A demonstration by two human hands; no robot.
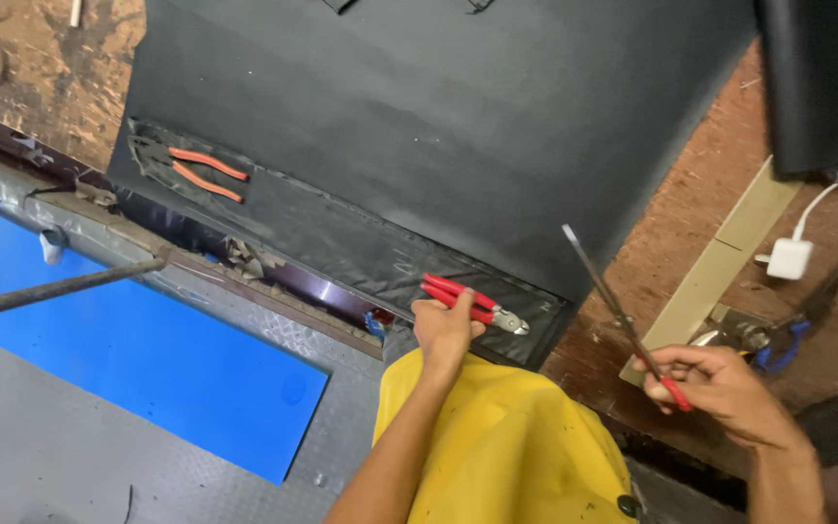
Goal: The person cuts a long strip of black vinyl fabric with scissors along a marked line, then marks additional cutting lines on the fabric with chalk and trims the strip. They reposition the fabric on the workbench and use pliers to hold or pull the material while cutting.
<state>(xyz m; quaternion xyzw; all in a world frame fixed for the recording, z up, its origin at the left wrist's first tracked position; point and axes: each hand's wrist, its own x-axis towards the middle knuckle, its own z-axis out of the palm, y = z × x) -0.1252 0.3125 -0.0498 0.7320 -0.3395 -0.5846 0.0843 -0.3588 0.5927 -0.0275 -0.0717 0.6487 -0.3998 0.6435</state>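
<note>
Nearest the camera: yellow garment [506, 446] on the person's lap or torso, bottom centre, with a dark button at its lower right edge

Right hand [725, 388] low right, fingers curled and pinched round the red handle end of a thin flat metal tool [613, 306]; the blade runs up and left from the hand, tip free in the air over the edge of the black panel [458, 116]

Left hand [443, 330] just above the yellow garment, closed round the red grips of side cutters [472, 303]. Cutter jaws point right and lie on the folded fabric strip [341, 243] along the panel's near edge. Cannot tell if the jaws are biting anything

Right of the right hand, on the brown worktop [710, 184]: scissors with blue handle [788, 340], partly hidden behind the fingers, next to a pale wooden strip [720, 262]. A white charger plug [789, 259] with a white cable sits beyond them, well apart from both hands

Left side: blue sheet [147, 359] on a grey checker-plate floor [41, 446], with a dark metal rod [60, 286] slanting across the top of it

Further out: a second pair of pliers, orange handles [204, 173], lying loose on the far left end of the same fabric strip, well apart from the left hand

Farthest: black panel fills the upper middle, a dark object [817, 78] at the top right corner
</note>
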